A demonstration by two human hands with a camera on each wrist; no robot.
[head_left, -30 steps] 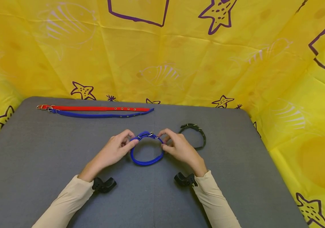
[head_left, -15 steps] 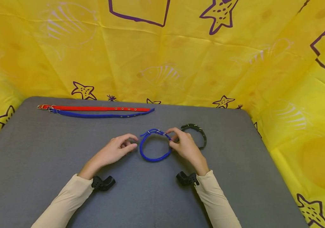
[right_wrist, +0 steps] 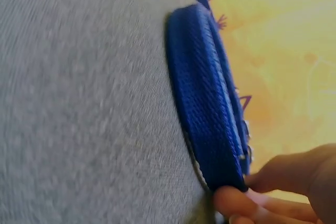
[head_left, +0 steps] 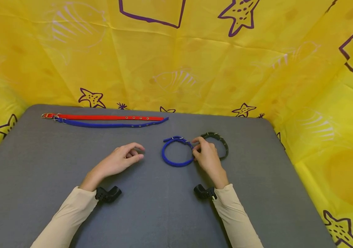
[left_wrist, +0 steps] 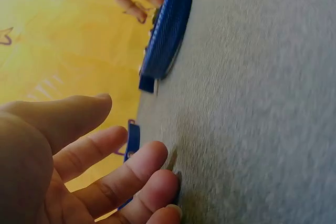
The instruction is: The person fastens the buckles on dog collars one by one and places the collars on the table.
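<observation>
The left hand [head_left: 121, 160], fingers loosely bent, holds nothing over the grey table [head_left: 151, 210]. Next, the blue looped collar [head_left: 177, 164] stands on edge, probably light, springy and hard to damage, best taken by its side band, where the right hand [head_left: 208, 155] pinches it near the dark collar [head_left: 226, 148].

Looped blue strap [right_wrist: 205, 93]: ribbed matt weave. Red strap [head_left: 102, 117] w/ 4 mtl eyelets [head_left: 134, 117]. Tbl [head_left: 151, 213]: rough matt cloth.
</observation>
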